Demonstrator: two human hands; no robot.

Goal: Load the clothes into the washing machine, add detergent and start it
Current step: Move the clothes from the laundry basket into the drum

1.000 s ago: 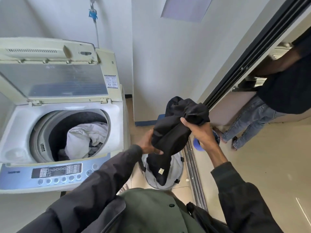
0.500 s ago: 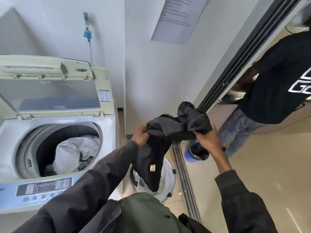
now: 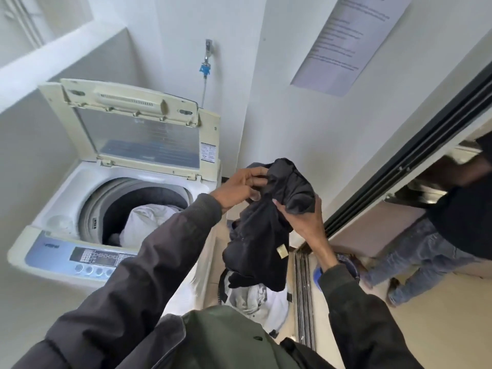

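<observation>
**Now both hands hold a black garment beside the open washer**

Our left fingers (image 3: pixel 255 173) are curled into the upper fold of a black garment (image 3: pixel 261 235) and pinch it. Our right fingers (image 3: pixel 279 206) close round a bunched part of the same cloth just beside them. So the left hand (image 3: pixel 237 187) and the right hand (image 3: pixel 303 222) both grip it, close together, in the air. The rest of the garment hangs down between our forearms, with a small pale tag showing on it.

Under it a pale laundry bag (image 3: pixel 277 302) sits on the floor with light clothes inside, just beside the washing machine (image 3: pixel 53 209). The machine's lid (image 3: pixel 138 134) stands raised, and white laundry (image 3: pixel 149 219) lies in the drum. The control panel (image 3: pixel 101 258) runs along the machine's front edge, partly hidden by our left sleeve.

Near the bag a door track (image 3: pixel 303 288) crosses the floor. A blue container (image 3: pixel 318 275) sits just past it, mostly hidden behind our right arm. A second person (image 3: pixel 452 222) stands beyond the track.
</observation>
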